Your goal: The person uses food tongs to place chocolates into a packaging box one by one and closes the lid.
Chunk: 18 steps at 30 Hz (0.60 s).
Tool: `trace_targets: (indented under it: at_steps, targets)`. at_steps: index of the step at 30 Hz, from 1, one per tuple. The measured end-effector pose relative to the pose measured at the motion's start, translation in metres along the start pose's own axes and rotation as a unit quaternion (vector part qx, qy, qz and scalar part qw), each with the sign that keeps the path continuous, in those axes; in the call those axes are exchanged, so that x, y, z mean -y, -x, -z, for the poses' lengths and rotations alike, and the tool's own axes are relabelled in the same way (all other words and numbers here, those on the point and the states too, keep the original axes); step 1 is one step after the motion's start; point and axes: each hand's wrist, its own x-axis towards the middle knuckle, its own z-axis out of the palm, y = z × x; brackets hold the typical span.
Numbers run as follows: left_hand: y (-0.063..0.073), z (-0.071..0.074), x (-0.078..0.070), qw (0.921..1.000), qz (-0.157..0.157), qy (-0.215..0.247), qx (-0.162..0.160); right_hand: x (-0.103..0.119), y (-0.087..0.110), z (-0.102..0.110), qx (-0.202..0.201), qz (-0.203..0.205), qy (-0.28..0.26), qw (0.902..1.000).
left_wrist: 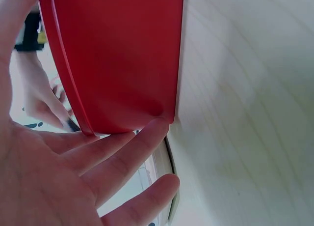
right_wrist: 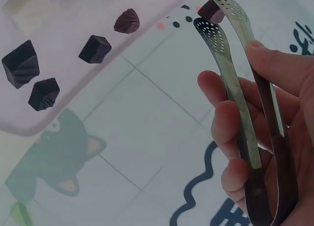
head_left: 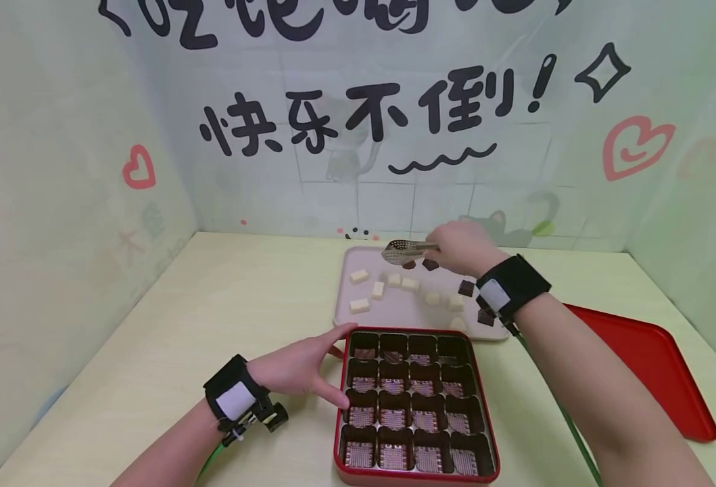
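My right hand (head_left: 464,247) holds metal tongs (head_left: 408,251) with perforated tips above the back of a pale pink tray (head_left: 415,316). In the right wrist view, a dark chocolate (right_wrist: 211,11) sits between the tong tips. My left hand (head_left: 299,365) rests against the left side of a red-rimmed box (head_left: 417,479), its fingers extended at the far corner and its thumb at the rim. Dark compartments divide the box, and brown chocolates (head_left: 392,356) lie in the back row. White chocolates (head_left: 360,306) and dark chocolates (head_left: 466,288) are spread over the tray.
A red tray (head_left: 650,365) lies on the table at the right, partly behind my right forearm. The pale wooden table (head_left: 224,297) meets a printed backdrop (head_left: 333,203) at its back and sides. A green cable (head_left: 561,409) trails from the right wrist.
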Motion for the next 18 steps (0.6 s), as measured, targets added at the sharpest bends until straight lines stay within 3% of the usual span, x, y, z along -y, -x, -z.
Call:
trace_targets:
  at_steps: [6, 11, 18]
  targets:
    - [0.0, 0.0, 0.0, 1.0, 0.0, 0.001, 0.001, 0.004, 0.044, 0.023, -0.046, 0.063, 0.003, 0.997]
    - [0.0, 0.0, -0.001, 1.0, 0.001, 0.003, -0.001, 0.011, 0.078, 0.039, -0.05, 0.098, -0.007, 0.9939]
    - [0.001, 0.0, -0.002, 0.9999, 0.001, -0.01, -0.001, 0.022, 0.104, 0.047, 0.0, 0.124, 0.021, 0.9921]
